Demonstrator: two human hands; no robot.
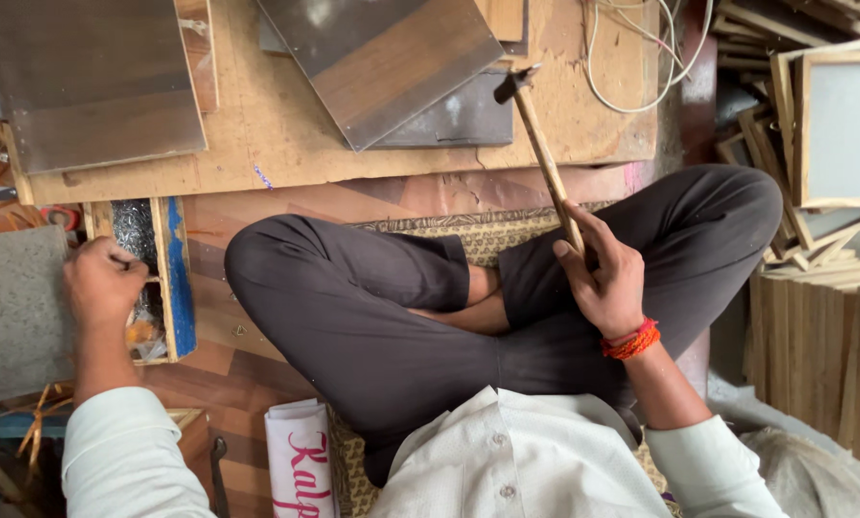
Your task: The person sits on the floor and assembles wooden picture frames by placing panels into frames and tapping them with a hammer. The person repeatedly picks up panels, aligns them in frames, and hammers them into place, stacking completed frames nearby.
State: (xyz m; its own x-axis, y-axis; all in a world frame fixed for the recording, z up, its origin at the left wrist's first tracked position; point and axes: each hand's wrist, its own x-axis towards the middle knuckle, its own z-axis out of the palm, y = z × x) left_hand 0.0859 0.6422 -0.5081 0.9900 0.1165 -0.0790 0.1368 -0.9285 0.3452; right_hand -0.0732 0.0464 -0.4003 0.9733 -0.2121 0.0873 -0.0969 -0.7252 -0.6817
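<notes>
The right hand (607,278) has its fingers wrapped tight around the lower handle of a claw hammer (542,144) (head-heavy, stiff, best gripped low), whose head rises beyond the fingertips. The left hand (102,280), curled closed, dips into a nail box (174,278).

The person is sitting cross-legged, both arms reaching forward. The left hand (102,281) is curling into a loose fist out at the side, while the right hand (604,278) is closing, thumb uppermost, wrist bent.
</notes>
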